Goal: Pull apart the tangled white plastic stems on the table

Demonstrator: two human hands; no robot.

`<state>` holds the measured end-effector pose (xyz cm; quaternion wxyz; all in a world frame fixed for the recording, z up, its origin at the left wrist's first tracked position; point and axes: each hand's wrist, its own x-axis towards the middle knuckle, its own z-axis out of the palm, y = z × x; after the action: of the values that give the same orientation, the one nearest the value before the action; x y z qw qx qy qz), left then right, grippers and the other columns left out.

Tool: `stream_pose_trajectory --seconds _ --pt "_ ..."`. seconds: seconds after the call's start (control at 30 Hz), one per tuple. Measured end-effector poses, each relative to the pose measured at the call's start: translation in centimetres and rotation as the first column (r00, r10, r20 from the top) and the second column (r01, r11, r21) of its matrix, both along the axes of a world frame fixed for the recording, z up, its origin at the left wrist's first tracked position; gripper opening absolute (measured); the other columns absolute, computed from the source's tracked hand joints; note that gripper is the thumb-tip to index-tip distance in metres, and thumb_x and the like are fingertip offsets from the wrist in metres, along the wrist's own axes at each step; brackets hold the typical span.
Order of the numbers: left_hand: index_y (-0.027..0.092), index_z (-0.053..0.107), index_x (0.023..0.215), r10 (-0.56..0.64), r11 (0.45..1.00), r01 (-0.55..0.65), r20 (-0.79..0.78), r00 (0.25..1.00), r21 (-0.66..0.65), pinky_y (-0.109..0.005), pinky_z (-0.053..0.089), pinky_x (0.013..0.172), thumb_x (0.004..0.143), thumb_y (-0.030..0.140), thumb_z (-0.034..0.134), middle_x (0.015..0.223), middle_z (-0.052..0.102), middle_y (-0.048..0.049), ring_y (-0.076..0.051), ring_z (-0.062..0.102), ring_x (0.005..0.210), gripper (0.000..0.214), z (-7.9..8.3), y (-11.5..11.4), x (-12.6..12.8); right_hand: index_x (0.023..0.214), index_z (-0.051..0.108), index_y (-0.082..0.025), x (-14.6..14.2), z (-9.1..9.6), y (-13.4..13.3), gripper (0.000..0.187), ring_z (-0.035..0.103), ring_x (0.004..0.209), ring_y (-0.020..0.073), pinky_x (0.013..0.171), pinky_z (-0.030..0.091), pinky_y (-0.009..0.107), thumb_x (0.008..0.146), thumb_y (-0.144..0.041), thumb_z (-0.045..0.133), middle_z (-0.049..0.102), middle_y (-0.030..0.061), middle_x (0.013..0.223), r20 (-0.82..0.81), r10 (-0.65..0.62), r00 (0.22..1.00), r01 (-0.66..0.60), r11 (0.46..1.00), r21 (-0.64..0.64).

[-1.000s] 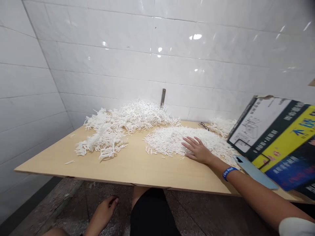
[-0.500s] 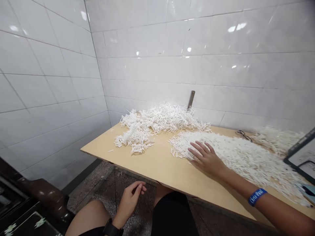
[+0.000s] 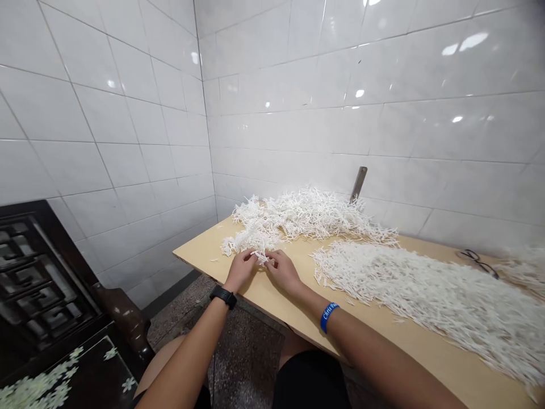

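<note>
My left hand (image 3: 239, 270) and my right hand (image 3: 283, 271) meet at the near edge of a small tangled clump of thin white pieces (image 3: 255, 233). Their fingers pinch a little white branched piece (image 3: 260, 257) between them. Behind the clump, and joined to it, spreads a larger tangled heap of white strands (image 3: 315, 211). Right of my right hand lies a broad flat pile of short white pieces (image 3: 409, 278). All of this rests on a light wooden tabletop (image 3: 293, 307).
A flat metal bar (image 3: 359, 183) stands up behind the heap against the tiled wall (image 3: 298, 130). Dark-framed glasses (image 3: 477, 260) lie at the back right, beside more white pieces. A dark carved wooden chair (image 3: 51, 272) stands at the left, with pale flower shapes on its seat.
My left hand has risen from my lap to the clump. My right hand has left the flat pile and moved left to join it. The view has turned left.
</note>
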<state>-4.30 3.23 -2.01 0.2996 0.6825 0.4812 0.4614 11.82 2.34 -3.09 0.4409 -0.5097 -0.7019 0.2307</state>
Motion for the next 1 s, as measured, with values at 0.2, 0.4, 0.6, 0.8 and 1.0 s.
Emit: stream_pose_trajectory --seconds 0.2,0.4,0.6,0.8,1.0 --pt "0.016 0.069 0.096 -0.024 1.0 0.024 0.019 1.0 -0.006 -0.033 0.05 0.083 0.086 0.04 0.048 0.101 0.071 -0.0094 -0.023 0.064 0.095 0.034 -0.6 -0.2 0.2 0.069 0.064 -0.018 0.9 -0.3 0.8 0.026 0.055 0.067 0.0179 0.065 0.042 0.029 0.078 -0.041 0.057 0.06 0.0021 0.065 -0.257 0.014 0.966 -0.028 0.998 -0.049" --pt "0.018 0.07 0.097 -0.048 0.999 0.048 -0.19 0.981 -0.004 -0.033 0.049 0.079 0.074 0.043 0.066 0.101 0.07 -0.009 -0.025 0.063 0.092 0.035 -0.7 -1.3 1.0 0.073 0.061 -0.017 1.5 -0.1 0.9 0.036 0.046 0.052 0.0135 0.051 0.038 0.027 0.077 -0.052 0.054 0.053 -0.0012 0.056 -0.462 -0.044 0.886 -0.008 0.994 -0.111" --pt "0.015 0.07 0.091 -0.002 0.997 0.005 0.034 0.999 -0.071 -0.031 0.049 0.078 0.078 0.047 0.06 0.096 0.072 -0.0088 -0.022 0.064 0.085 0.036 -0.7 -1.1 0.5 0.073 0.063 -0.016 1.4 0.0 0.7 0.038 0.047 0.05 0.0127 0.049 0.038 0.025 0.075 -0.054 0.059 0.051 -0.0018 0.052 -0.513 -0.049 0.857 -0.037 0.987 -0.155" --pt "0.014 0.069 0.084 0.01 0.999 -0.005 0.152 0.988 -0.035 -0.031 0.048 0.083 0.076 0.045 0.063 0.105 0.068 -0.0109 -0.022 0.061 0.095 0.032 -0.8 -0.7 -0.1 0.066 0.058 -0.017 1.3 0.1 0.6 0.036 0.046 0.051 0.012 0.049 0.038 0.025 0.075 -0.053 0.058 0.053 0.0 0.057 -0.505 -0.031 0.863 -0.064 0.984 -0.169" --pt "0.014 0.066 0.087 -0.039 0.996 0.052 0.167 0.985 -0.071 -0.03 0.047 0.082 0.078 0.041 0.061 0.098 0.068 -0.0083 -0.019 0.061 0.089 0.029 -0.7 -0.8 -0.4 0.064 0.056 -0.017 1.5 -0.2 0.8 0.038 0.046 0.052 0.0121 0.051 0.038 0.025 0.079 -0.052 0.054 0.053 0.0002 0.058 -0.437 0.038 0.898 -0.122 0.979 -0.166"
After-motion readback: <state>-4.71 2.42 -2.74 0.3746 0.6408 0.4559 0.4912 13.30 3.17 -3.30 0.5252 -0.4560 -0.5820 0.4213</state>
